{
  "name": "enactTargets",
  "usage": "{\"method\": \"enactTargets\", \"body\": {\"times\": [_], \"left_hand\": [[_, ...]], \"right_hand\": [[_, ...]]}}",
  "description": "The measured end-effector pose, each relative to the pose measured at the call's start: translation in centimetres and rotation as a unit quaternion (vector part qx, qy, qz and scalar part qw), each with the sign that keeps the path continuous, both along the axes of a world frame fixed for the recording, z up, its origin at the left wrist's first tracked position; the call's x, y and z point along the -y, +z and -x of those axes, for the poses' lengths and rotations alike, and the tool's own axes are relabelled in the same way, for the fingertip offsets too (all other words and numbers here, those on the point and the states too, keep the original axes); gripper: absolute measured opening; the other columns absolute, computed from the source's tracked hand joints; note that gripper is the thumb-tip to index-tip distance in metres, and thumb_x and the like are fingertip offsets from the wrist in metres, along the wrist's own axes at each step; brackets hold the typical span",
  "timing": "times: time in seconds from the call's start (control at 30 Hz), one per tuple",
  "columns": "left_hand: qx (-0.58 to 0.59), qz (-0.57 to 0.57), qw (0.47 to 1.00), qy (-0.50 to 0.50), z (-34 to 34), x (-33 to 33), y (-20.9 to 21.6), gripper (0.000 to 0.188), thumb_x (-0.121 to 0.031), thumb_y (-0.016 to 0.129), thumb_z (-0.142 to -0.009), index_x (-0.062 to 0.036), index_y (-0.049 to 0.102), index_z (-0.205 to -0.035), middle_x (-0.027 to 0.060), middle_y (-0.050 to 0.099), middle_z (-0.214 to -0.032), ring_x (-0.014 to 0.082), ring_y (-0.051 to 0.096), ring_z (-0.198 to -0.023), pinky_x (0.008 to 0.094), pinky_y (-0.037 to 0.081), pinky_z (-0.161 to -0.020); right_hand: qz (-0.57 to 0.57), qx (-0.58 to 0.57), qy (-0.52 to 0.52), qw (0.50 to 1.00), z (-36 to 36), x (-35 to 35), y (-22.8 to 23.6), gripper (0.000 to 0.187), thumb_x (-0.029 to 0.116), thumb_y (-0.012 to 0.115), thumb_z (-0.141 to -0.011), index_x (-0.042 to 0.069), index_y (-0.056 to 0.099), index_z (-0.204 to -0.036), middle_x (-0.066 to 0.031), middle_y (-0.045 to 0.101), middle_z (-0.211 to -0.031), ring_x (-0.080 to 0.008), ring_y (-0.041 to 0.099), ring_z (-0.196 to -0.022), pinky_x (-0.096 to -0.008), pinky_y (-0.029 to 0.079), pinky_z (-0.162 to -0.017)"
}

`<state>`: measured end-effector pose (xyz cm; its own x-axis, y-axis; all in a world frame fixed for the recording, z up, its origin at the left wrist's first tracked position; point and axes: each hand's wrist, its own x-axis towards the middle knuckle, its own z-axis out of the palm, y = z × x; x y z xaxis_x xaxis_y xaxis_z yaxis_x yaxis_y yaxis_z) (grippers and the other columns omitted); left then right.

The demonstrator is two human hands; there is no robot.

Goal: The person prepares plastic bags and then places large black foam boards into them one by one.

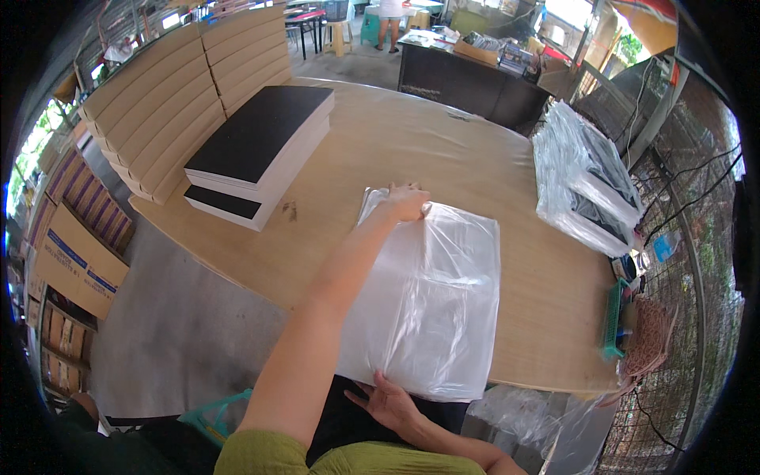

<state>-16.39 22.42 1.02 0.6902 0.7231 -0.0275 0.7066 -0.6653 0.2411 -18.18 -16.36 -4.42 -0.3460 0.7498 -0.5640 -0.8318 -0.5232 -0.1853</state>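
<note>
A flat, whitish rectangular bundle of clear plastic (451,309), creased and shiny, lies at the table's near edge and slightly overhangs it. Whether it is a stack of bags or wraps something white, I cannot tell. My left hand (408,203) reaches across to its far edge, fingers curled closed on the plastic, which bunches up there. At the near edge is my right hand (389,405), palm up and fingers apart, its thumb touching the plastic's rim. To the far left stands a stack of white sheets with black boards (265,131).
Brown cardboard pieces (158,103) are piled behind the black-topped stack. Plastic-wrapped black packs (586,178) lie at the table's (396,134) far right. A green basket (613,317) and pinkish twine (651,336) sit by the right edge. Loose clear plastic (518,416) hangs below the table.
</note>
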Motion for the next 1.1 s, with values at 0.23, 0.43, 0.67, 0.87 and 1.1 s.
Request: {"method": "enactTargets", "body": {"times": [0.23, 0.43, 0.67, 0.87, 1.1], "left_hand": [[0.227, -0.173, 0.955, 0.076, 0.1, 6.1, -1.5, 0.048, -0.027, 0.064, -0.082, -0.0136, 0.051, -0.127, 0.0143, 0.042, -0.138, 0.0327, 0.037, -0.131, 0.0654, 0.025, -0.104], [0.073, -0.065, 0.995, 0.023, 4.5, 16.5, -1.6, 0.065, -0.045, 0.053, -0.09, -0.0219, 0.029, -0.147, 0.0206, 0.022, -0.151, 0.0405, 0.019, -0.14, 0.0667, 0.012, -0.107], [0.193, -0.126, 0.962, 0.149, 8.5, 18.3, 1.6, 0.066, -0.044, 0.054, -0.091, -0.0173, 0.028, -0.146, 0.0206, 0.025, -0.15, 0.0361, 0.022, -0.14, 0.0627, 0.015, -0.108], [0.72, 0.182, 0.529, 0.412, 20.0, 14.4, 2.4, 0.041, -0.032, 0.063, -0.089, -0.0026, 0.05, -0.115, 0.009, 0.054, -0.112, 0.0225, 0.051, -0.106, 0.0424, 0.04, -0.093], [0.57, -0.103, 0.726, 0.37, 26.1, 11.1, 1.7, 0.054, -0.015, 0.073, -0.079, -0.0098, 0.046, -0.126, 0.0108, 0.051, -0.12, 0.0292, 0.05, -0.107, 0.0414, 0.041, -0.091]], "right_hand": [[-0.013, -0.046, 0.071, 0.996, -0.8, 0.4, -2.2, 0.05, 0.026, 0.056, -0.095, 0.011, 0.034, -0.137, -0.005, 0.039, -0.142, -0.0252, 0.034, -0.132, -0.0516, 0.032, -0.107], [-0.256, 0.095, 0.39, 0.88, -5.2, 2.1, 3.0, 0.062, 0.024, 0.062, -0.092, 0.002, 0.033, -0.142, -0.0133, 0.044, -0.141, -0.0218, 0.044, -0.128, -0.0338, 0.032, -0.108], [-0.348, 0.482, 0.011, 0.804, -14.7, 1.6, 12.9, 0.043, 0.014, 0.067, -0.082, -0.003, 0.053, -0.119, -0.0151, 0.063, -0.111, -0.0228, 0.061, -0.099, -0.0359, 0.048, -0.09], [-0.334, 0.483, -0.144, 0.796, -15.7, -1.8, 14.7, 0.041, 0.017, 0.068, -0.08, -0.006, 0.054, -0.112, -0.0194, 0.063, -0.101, -0.0247, 0.063, -0.085, -0.0375, 0.053, -0.077], [-0.432, 0.343, 0.095, 0.829, -5.4, -13.0, 14.7, 0.033, 0.011, 0.066, -0.086, 0.0, 0.056, -0.115, -0.0114, 0.062, -0.107, -0.0185, 0.061, -0.092, -0.0297, 0.052, -0.077]]}}
